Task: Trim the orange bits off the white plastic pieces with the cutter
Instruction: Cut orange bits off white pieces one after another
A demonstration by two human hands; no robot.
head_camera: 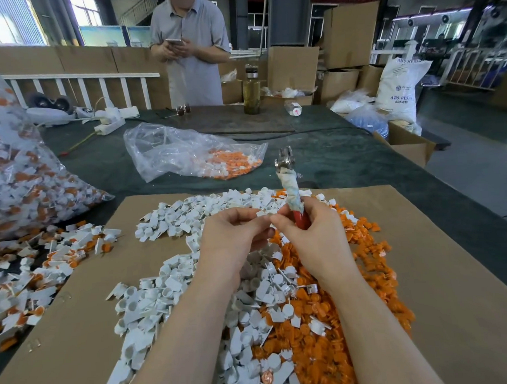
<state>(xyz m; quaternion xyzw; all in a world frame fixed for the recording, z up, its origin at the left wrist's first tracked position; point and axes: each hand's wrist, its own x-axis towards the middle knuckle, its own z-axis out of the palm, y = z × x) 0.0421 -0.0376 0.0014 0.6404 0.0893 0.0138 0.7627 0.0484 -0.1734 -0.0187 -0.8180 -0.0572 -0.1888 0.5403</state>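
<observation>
1. Brown cardboard sheet [424,271] covers the near part of the dark green table [346,158], and I see my two bare hands raised above its middle.
2. My left hand [231,239] has its fingers curled, pinching a small white plastic piece [262,213] at the fingertips.
3. My right hand [315,232] is clenched around the red-handled metal cutter [289,184]; its cloth-wrapped shank stands up and away from me, the metal head topmost.
4. The right thumb and forefinger also meet the white piece, so both hands touch it. I cannot tell whether any orange remains on it.
5. Under my wrists, a heap of loose white plastic parts [152,306] lies left and middle, a heap of orange plastic bits [333,327] right.
6. Mixed white-and-orange pieces [32,274] spill over the cardboard's left edge, beside a full clear plastic bag [16,173].
7. A second, nearly flat clear bag [192,151] lies beyond the cardboard.
8. A person in a grey shirt [191,49] stands at the far edge holding a phone.
</observation>
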